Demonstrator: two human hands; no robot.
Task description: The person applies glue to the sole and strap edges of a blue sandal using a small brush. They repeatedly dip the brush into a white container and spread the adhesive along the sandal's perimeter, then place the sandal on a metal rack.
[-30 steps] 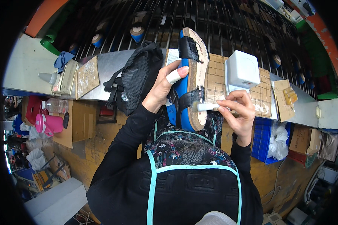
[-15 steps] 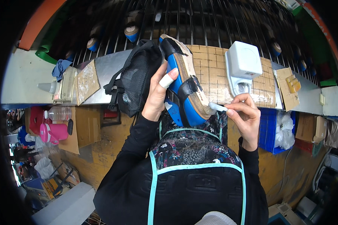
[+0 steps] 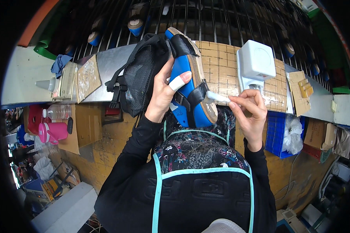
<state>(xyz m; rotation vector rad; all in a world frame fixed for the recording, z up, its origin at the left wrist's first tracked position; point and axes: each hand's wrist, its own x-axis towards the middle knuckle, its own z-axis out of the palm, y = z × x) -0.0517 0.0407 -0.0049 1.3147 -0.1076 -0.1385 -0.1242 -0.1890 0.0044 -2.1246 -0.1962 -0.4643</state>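
Observation:
My left hand (image 3: 163, 91), white tape round its thumb, is closed on a blue shoe last (image 3: 186, 72) from its left side. Black straps (image 3: 198, 93) wrap over the last, and a tan sole piece (image 3: 198, 68) lies along its bottom. The last is tilted, its heel end toward me. In my right hand (image 3: 252, 110), thumb and fingers pinch a short white brush-like applicator (image 3: 218, 96). Its broad pale tip touches or nearly touches the black strap edge near the heel; exact contact is unclear.
A black mesh bag (image 3: 142, 77) lies on the bench just left of the last. Right of it, a white lidded container (image 3: 256, 60) stands on cardboard (image 3: 217, 62). Behind the bench, a rack of metal rods (image 3: 206, 23) carries more blue lasts. A blue crate (image 3: 275, 134) sits below right.
The applicator has moved up and slightly left, from the heel end of the sole to the black strap edge. My left hand has turned the last slightly and raised it.

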